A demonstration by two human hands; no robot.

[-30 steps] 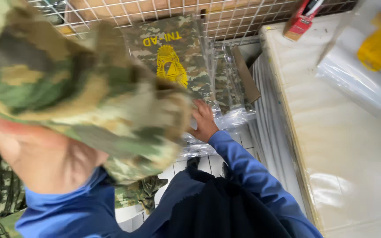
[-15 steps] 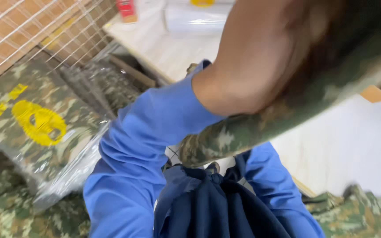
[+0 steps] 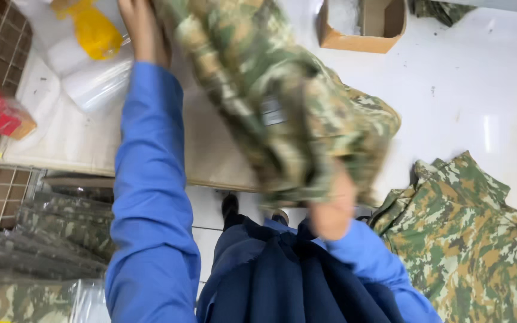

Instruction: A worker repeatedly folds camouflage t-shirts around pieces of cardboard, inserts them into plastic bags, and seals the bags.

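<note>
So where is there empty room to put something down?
The white floor is bare between the cardboard box and the camouflage shirt lying on it. The table has a free strip near its front edge. Its far corner is crowded with plastic bags.

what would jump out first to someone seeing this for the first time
A camouflage garment fills the middle of the view, held up between the left hand at the top and the blurred right hand lower down, both in blue sleeves. Another camouflage garment lies at the right on the pale table, and a yellow-printed clear bag sits top left.
</note>
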